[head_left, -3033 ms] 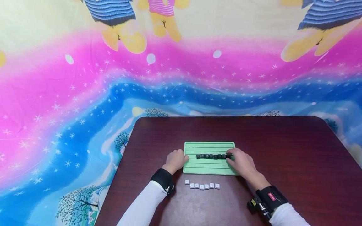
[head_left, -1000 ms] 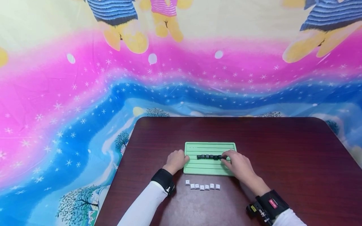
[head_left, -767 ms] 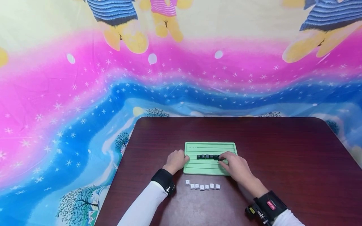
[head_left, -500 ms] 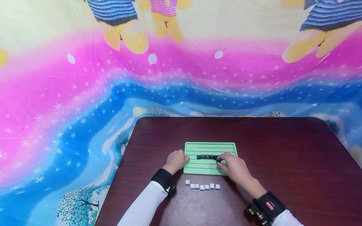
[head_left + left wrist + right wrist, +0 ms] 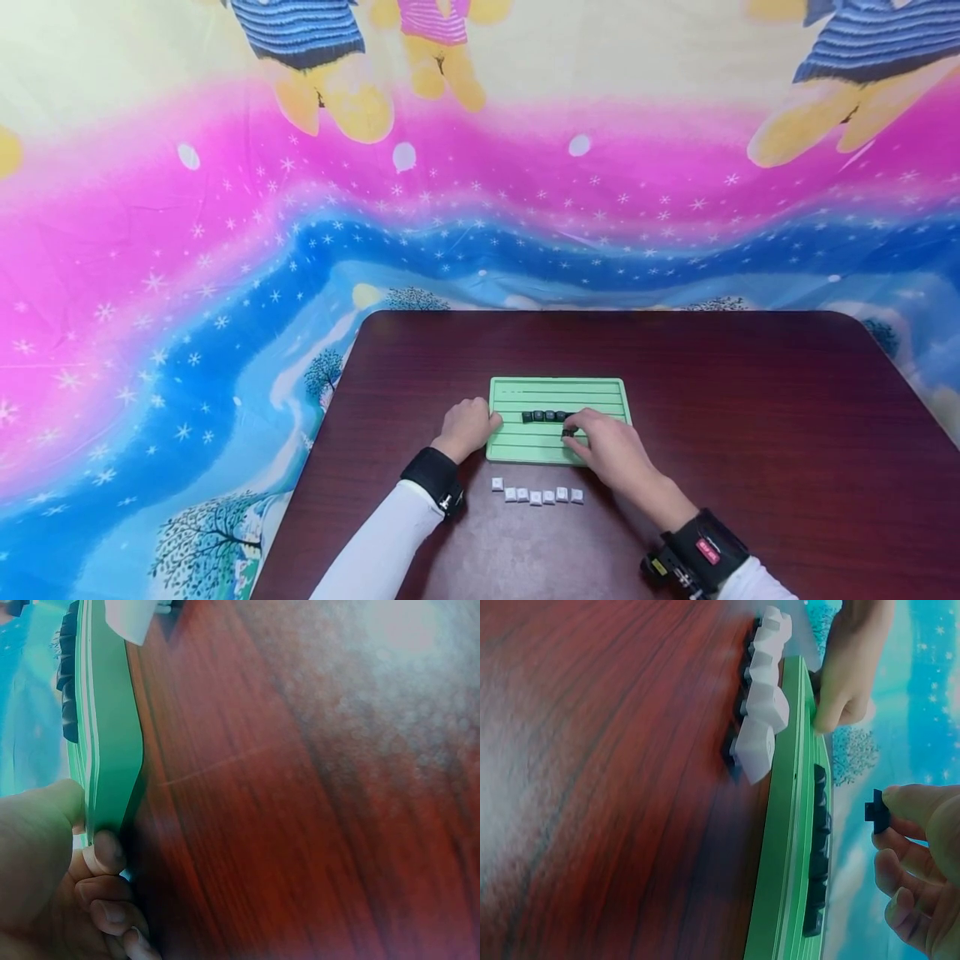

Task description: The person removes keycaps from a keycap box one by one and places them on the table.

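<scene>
A light green ridged tray [image 5: 517, 450] lies on the table, with a row of black keycaps [image 5: 543, 416] along its middle. My left hand [image 5: 467, 427] grips the tray's left edge; in the left wrist view the thumb lies on the rim and the fingertips [image 5: 110, 851] curl at its side. Between thumb and fingertips, my right hand [image 5: 611, 450] pinches one black keycap [image 5: 880, 811]. The right wrist view shows this keycap apart from the row, its stem side showing. In the head view, the right hand covers the row's right end.
Several white keycaps [image 5: 536, 497] lie in an uneven line on the dark red-brown table [image 5: 735, 400], in front of the tray. Behind the table hangs a colourful printed cloth [image 5: 480, 200]. Both wrists wear black camera straps [image 5: 708, 546].
My right hand has moved left from the row's right end and towards me, bringing a black keycap out of the row. My left hand stays at the tray's edge.
</scene>
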### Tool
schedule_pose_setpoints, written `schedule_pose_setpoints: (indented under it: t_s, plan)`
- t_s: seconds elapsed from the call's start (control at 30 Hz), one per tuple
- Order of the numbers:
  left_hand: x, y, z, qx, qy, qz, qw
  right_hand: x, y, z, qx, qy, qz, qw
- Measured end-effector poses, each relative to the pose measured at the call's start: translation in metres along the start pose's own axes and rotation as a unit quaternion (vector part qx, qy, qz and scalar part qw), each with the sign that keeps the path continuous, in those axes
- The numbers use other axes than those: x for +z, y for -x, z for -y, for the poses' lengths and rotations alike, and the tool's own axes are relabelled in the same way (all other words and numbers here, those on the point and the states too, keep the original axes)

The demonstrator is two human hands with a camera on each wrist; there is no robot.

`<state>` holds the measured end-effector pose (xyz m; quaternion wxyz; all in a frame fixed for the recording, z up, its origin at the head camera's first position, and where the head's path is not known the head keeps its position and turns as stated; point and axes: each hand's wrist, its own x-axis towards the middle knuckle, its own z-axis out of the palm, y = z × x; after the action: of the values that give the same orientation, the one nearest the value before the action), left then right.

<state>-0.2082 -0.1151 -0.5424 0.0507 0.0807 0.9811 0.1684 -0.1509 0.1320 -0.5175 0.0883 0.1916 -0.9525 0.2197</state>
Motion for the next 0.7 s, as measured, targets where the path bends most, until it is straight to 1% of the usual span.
schedule_pose_setpoints:
  t_s: [0.2,0.43,0.57,0.7]
  plan:
    - [0.004,-0.002,0.002,-0.006,-0.005,0.01,0.9999,0.003,0.003,0.008,-0.016,0.007,0.0,1.0]
    - [0.004,-0.002,0.001,-0.006,-0.01,0.0,0.9999,0.003,0.006,0.016,-0.016,0.006,0.007,1.0]
    - [0.004,-0.002,0.002,-0.007,-0.009,0.001,0.9999,0.004,0.006,0.02,-0.019,0.017,0.007,1.0]
    - [0.003,-0.003,0.001,-0.01,-0.006,0.004,0.9999,0.005,0.007,0.023,-0.031,0.019,0.003,0.999]
